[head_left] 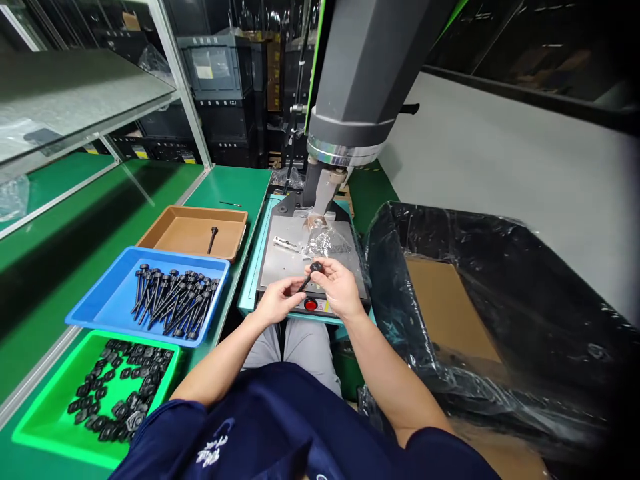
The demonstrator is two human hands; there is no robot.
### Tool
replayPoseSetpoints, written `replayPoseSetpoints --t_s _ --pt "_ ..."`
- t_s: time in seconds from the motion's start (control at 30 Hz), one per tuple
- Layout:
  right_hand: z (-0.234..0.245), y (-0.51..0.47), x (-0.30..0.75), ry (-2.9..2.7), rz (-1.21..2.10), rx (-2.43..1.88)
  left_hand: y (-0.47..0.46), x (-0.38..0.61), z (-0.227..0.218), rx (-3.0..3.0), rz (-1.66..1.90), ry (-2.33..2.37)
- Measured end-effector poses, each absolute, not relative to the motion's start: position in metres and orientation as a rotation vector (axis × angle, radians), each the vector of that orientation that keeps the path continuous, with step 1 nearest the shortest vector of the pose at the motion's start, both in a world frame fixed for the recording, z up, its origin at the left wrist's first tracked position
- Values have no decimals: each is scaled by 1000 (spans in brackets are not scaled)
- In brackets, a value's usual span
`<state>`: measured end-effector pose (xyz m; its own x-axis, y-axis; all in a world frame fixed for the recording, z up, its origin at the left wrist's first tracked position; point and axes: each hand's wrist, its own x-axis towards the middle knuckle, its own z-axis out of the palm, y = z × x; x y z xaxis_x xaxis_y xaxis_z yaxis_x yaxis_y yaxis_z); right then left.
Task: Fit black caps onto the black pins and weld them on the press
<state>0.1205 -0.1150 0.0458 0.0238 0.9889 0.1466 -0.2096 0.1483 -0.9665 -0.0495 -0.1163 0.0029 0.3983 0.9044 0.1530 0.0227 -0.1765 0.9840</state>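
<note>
Navy shirt (280, 420), then hands (340, 288) around black rod (315, 269)

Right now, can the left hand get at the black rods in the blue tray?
Probably yes: nothing covers the black rods, and the blue tray lies open left of the left hand, but that hand holds another rod.

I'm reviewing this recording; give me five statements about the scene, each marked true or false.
1. The left hand and right hand hold one black stemmed part. True.
2. The blue tray holds short black pieces. False: the blue tray holds many stemmed parts.
3. A single part lies in the brown tray. True.
4. The button near the hands is green. False: the button is red.
5. Black pieces lie in the green tray. True.
</note>
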Motion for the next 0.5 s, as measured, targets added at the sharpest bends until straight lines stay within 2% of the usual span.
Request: replayPoseSetpoints --t_s 0.13,0.33,0.5 --pt "44 -114 113 -1102 1191 -971 -125 -50 2 1509 976 965" --pt "31 -119 109 -1308 1311 -1065 -133 -55 3 1199 935 797" --pt "18 -120 94 -1350 1343 -1100 -144 -61 5 1220 952 812"
